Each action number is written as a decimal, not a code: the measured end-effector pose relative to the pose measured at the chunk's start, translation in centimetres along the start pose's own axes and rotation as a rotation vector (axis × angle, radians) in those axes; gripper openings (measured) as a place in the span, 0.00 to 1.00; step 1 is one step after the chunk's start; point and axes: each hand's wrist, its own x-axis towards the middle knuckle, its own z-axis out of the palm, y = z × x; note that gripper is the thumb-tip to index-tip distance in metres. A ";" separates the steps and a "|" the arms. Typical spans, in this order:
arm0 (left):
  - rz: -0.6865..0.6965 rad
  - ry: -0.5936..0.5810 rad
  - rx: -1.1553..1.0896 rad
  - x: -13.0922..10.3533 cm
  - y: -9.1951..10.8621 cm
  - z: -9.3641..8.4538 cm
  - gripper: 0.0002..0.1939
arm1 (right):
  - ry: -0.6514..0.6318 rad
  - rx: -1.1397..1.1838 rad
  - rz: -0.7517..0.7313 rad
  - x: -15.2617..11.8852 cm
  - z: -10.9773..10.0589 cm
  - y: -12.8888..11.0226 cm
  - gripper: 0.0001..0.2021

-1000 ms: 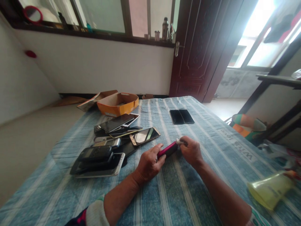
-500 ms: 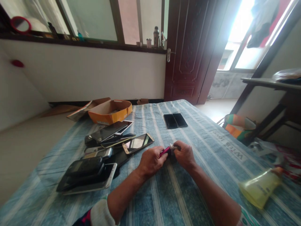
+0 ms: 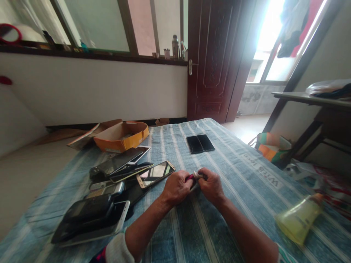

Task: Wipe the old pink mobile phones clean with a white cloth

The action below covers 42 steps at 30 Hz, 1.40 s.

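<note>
Over the middle of the bed-like, cloth-covered surface, my left hand (image 3: pixel 177 187) is closed around a slim magenta phone (image 3: pixel 189 177), which is mostly hidden by the fingers. My right hand (image 3: pixel 211 184) is closed on a crumpled white tissue (image 3: pixel 196 175) and presses it against the phone's far end. The two hands nearly touch. Just left of my left hand lies a gold-framed phone (image 3: pixel 155 174), face up. Beyond my hands, two black phones (image 3: pixel 200 144) lie side by side.
At left, a heap holds several phones, among them a thick black device (image 3: pixel 89 208) on a white-edged tablet (image 3: pixel 124 217). An open orange cardboard box (image 3: pixel 120 140) stands behind it. A yellow translucent spray bottle (image 3: pixel 297 219) lies at right on the striped blue cloth (image 3: pixel 236 226).
The view has shifted slightly to the right. My hands have drawn a little closer together, and the magenta phone is more covered and turned in my fingers.
</note>
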 end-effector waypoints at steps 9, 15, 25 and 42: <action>0.123 0.258 -0.351 -2.5 -1.0 -0.5 0.09 | 0.118 0.083 -0.067 -0.2 -0.4 -1.8 0.09; 0.153 0.315 -0.330 -4.3 -1.6 -1.8 0.07 | 0.026 -0.030 -0.565 -1.8 0.4 -6.0 0.15; 0.238 0.402 -0.336 -7.3 -3.0 -2.5 0.07 | -0.058 -0.314 -0.700 -3.6 1.7 -9.9 0.14; 0.272 0.497 -0.225 -8.3 -2.7 -2.0 0.08 | 0.048 -0.306 -0.655 -3.4 1.3 -9.8 0.14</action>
